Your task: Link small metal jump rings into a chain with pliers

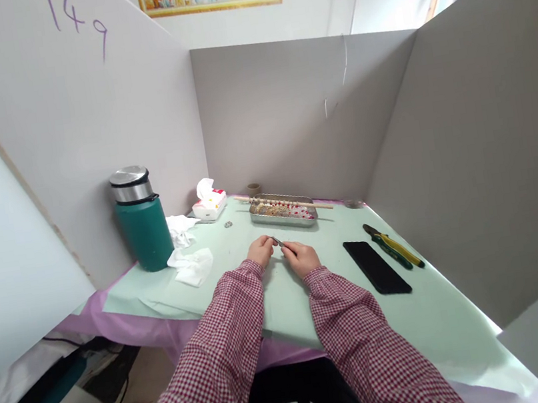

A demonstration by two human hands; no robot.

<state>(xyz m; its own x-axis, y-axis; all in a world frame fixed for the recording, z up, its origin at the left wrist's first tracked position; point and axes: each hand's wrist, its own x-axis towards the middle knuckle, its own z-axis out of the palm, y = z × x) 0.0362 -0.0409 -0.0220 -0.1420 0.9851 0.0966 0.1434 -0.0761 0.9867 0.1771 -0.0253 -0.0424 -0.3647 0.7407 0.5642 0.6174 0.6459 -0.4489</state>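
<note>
Over the green-covered table, my two hands meet in front of the metal tray. My right hand [302, 258] is closed around a slim metal tool [278, 241], whose narrow tip points to the left hand; its exact kind is too small to tell. With thumb and fingers pinched at that tip, my left hand [260, 251] grips something too small to make out. Behind them, the shallow tray [285, 222] contains red, white and gold bead-like pieces. A wooden stick [323, 205] with small pieces along it lies across the tray.
A green bottle [145, 233] stands at left, near crumpled tissues [193, 268] and a tissue pack [209, 205]. At right lie a black phone [376, 267] and green-yellow pliers [393, 247]. A small ring-like piece [228, 224] sits left of the tray. Grey panels [285, 105] enclose the table.
</note>
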